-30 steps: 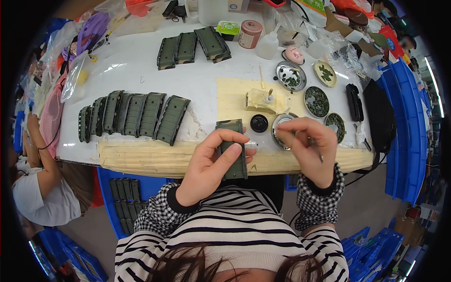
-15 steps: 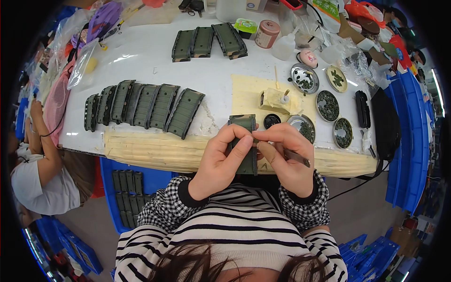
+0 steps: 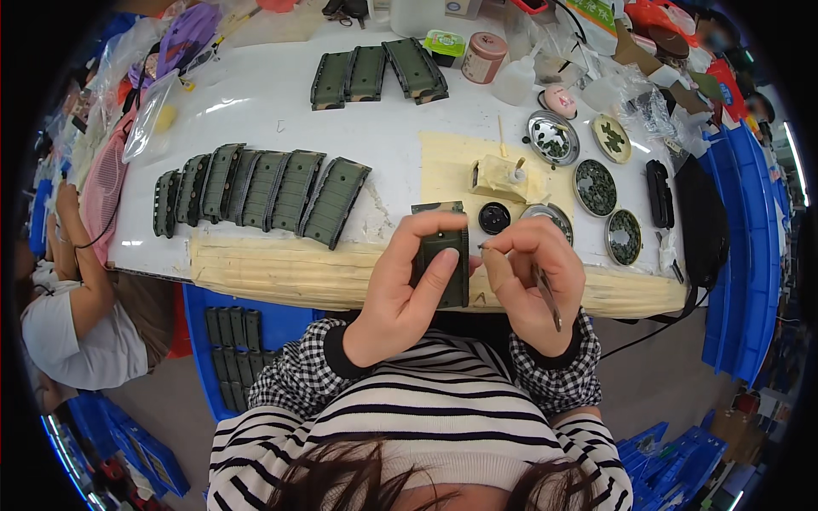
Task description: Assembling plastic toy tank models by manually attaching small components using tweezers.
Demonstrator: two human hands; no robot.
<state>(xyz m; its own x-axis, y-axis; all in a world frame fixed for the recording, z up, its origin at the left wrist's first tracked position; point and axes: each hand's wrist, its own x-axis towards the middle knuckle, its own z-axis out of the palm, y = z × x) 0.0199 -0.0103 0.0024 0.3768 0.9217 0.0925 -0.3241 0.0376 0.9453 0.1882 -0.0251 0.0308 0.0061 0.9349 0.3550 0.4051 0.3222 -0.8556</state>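
My left hand (image 3: 399, 294) holds a dark green, camouflage-edged casing (image 3: 457, 285) upright over the table's front edge, thumb on its face and fingers behind. Just right of the casing, and apart from it, my right hand (image 3: 537, 285) pinches a tiny dark piece (image 3: 483, 247) between thumb and forefinger. Metal tweezers (image 3: 546, 298) lie tucked in the same hand, pointing down toward me. Beyond that hand are a small round black dish (image 3: 493, 218) and a metal dish (image 3: 559, 215) with green bits, partly hidden by my fingers.
Similar casings (image 3: 334, 204) stand in a row at left, three more (image 3: 368, 75) farther back. Round dishes (image 3: 595, 189) of small green pieces sit at right, near a tape-wrapped block (image 3: 511, 180). A blue crate (image 3: 198, 341) of casings is below left. Another person (image 3: 85, 332) sits at far left.
My right hand has drawn back right from the casing, and the tweezers have swung to point down more steeply. The casing has turned slightly in my left hand.
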